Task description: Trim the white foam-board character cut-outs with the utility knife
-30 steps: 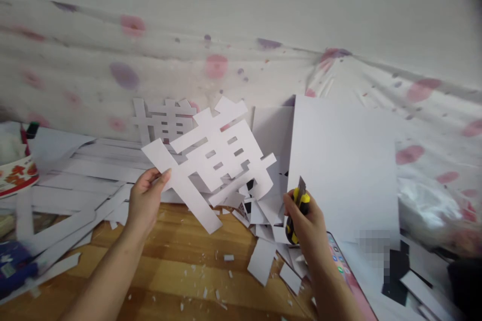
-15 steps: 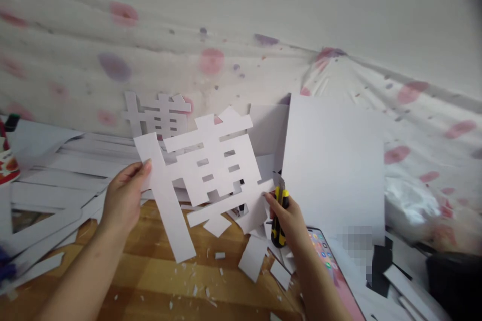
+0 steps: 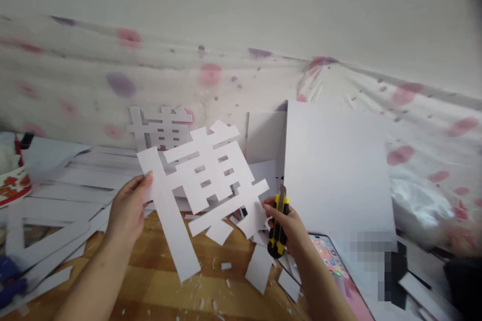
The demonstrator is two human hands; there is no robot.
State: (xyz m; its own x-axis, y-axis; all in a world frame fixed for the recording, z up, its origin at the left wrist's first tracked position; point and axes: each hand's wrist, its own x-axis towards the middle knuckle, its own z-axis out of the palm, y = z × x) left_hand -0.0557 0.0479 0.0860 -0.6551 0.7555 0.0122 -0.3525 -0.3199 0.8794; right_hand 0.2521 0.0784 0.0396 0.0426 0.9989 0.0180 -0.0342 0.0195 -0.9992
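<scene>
One white paper character cutout (image 3: 205,185) up in the air, mid-frame. Left hand (image 3: 128,208) pinches its edge at 9 o'clock; right hand (image 3: 288,223) at 3 o'clock, fist wrapped round one yellow-black utility knife (image 3: 277,228), thumb on the cutout's edge. 2nd cutout (image 3: 160,127) leans at 11 o'clock. One smartphone (image 3: 333,268) at 4 o'clock, one big blank sheet (image 3: 335,170) at 2.

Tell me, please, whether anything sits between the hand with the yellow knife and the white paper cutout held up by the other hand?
Nothing visible does. The right hand, gripping the utility knife, already has its fingertips against the cutout's lower right edge, while the left hand pinches the left side.
</scene>
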